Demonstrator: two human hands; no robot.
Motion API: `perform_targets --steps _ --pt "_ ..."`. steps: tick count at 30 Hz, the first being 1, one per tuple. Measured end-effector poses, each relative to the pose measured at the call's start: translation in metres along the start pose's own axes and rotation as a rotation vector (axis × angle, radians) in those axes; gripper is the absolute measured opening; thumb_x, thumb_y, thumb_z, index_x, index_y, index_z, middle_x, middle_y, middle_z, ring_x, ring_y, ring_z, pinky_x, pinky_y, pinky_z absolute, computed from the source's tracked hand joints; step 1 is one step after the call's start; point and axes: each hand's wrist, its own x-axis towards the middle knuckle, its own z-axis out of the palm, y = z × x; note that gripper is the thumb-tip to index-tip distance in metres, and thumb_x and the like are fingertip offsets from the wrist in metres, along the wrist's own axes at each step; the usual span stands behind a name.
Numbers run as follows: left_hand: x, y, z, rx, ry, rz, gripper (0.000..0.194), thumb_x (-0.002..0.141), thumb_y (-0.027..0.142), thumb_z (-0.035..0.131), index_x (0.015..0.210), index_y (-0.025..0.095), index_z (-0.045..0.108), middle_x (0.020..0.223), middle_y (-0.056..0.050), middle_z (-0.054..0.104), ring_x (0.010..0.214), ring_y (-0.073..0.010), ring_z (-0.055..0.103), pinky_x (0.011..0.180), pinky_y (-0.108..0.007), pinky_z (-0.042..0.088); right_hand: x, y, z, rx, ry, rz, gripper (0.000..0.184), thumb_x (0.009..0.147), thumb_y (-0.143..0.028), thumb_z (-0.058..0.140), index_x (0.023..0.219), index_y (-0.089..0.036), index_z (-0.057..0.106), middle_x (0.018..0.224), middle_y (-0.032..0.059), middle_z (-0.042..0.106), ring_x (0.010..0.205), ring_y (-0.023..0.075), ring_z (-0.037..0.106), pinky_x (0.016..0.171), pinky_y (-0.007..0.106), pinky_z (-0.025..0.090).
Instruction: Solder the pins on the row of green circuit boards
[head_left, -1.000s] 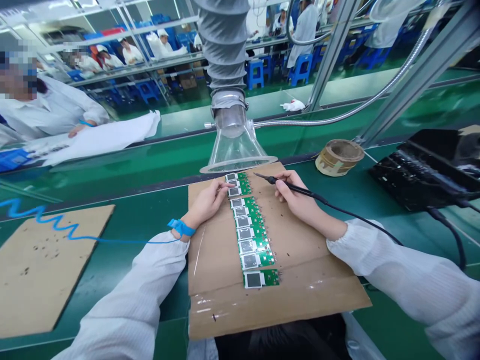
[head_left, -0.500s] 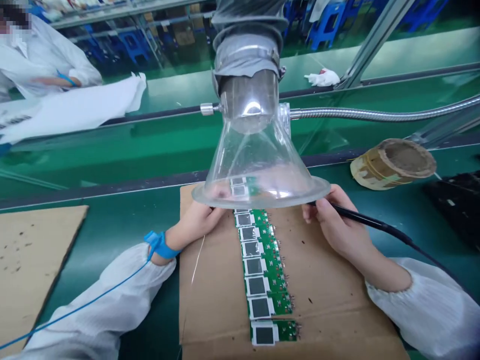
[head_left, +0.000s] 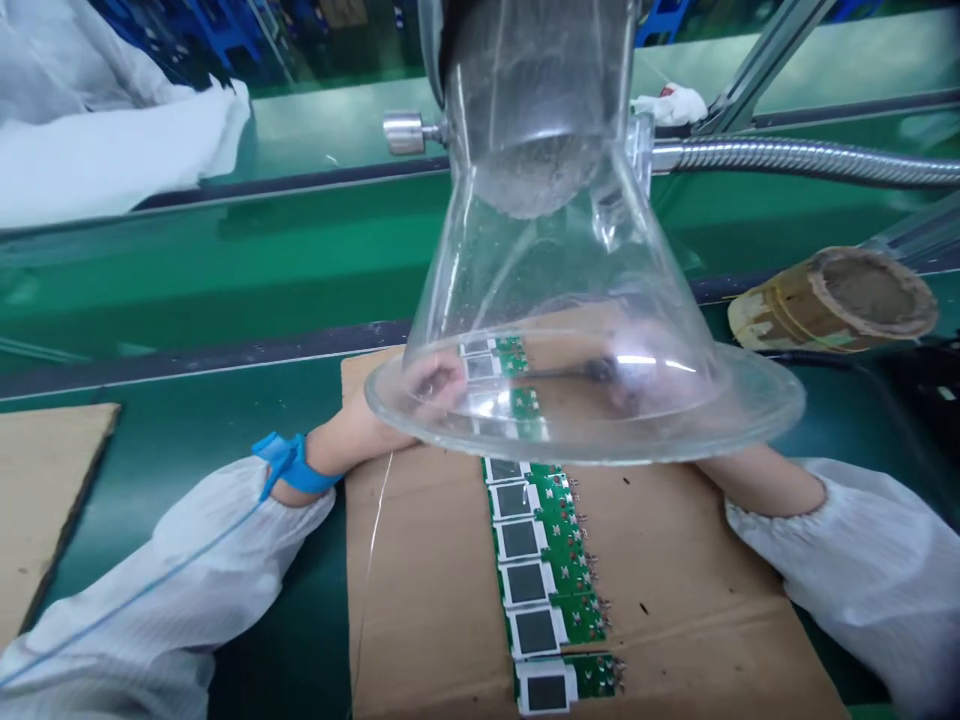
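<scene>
A column of small green circuit boards with grey screens in white frames (head_left: 535,632) lies on a brown cardboard sheet (head_left: 420,600). Through the clear fume hood (head_left: 555,270) I see my left hand (head_left: 431,390) closed at the left side of the far boards, with a thin strand of solder wire (head_left: 381,495) trailing down from it. My right hand (head_left: 649,365), blurred behind the hood, grips a soldering iron (head_left: 592,371). Its thin tip points left to the right edge of a far board; whether it touches is unclear.
A flexible metal arm (head_left: 787,158) extends right from the hood. At the right lies a tilted round container (head_left: 832,300) with a grey inside. Another cardboard sheet (head_left: 45,500) lies at left. Across the bench, a person in a white coat (head_left: 75,60) stands beside white sheeting (head_left: 135,150).
My view has moved closer to the hood, which now looks larger and covers my right hand. The soldering iron has come left, its tip now at the far boards' right edge.
</scene>
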Motion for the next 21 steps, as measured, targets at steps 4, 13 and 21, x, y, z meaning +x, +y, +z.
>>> perform_targets --steps 4,13,21 --pt "0.003 -0.006 -0.006 -0.185 -0.075 -0.109 0.023 0.102 0.04 0.062 0.095 0.02 0.068 0.091 -0.002 0.073 0.081 -0.0148 0.067 0.073 -0.027 0.055 -0.005 -0.001 -0.001 0.167 -0.04 0.024 0.037 0.098 -0.059 0.069 0.084 -0.025 0.063 0.07 0.0004 0.062 0.062 0.0181 0.06 0.056 0.034 0.053" --pt "0.001 -0.002 -0.003 -0.215 0.153 -0.219 0.025 0.091 0.044 0.071 0.089 0.02 0.063 0.084 -0.002 0.07 0.077 -0.0164 0.067 0.069 -0.028 0.057 -0.008 0.001 0.001 0.025 -0.095 -0.202 0.032 0.103 -0.053 0.065 0.085 -0.026 0.067 0.086 0.0043 0.073 0.081 0.0225 0.071 0.078 0.04 0.061" --pt "0.005 0.016 -0.008 -0.185 0.039 -0.217 0.022 0.095 0.039 0.063 0.082 0.021 0.06 0.08 -0.002 0.068 0.073 -0.017 0.065 0.069 -0.032 0.058 -0.008 -0.01 0.002 -0.028 -0.141 -0.168 0.034 0.097 -0.058 0.072 0.085 -0.027 0.065 0.088 0.0044 0.073 0.083 0.0242 0.07 0.082 0.042 0.062"
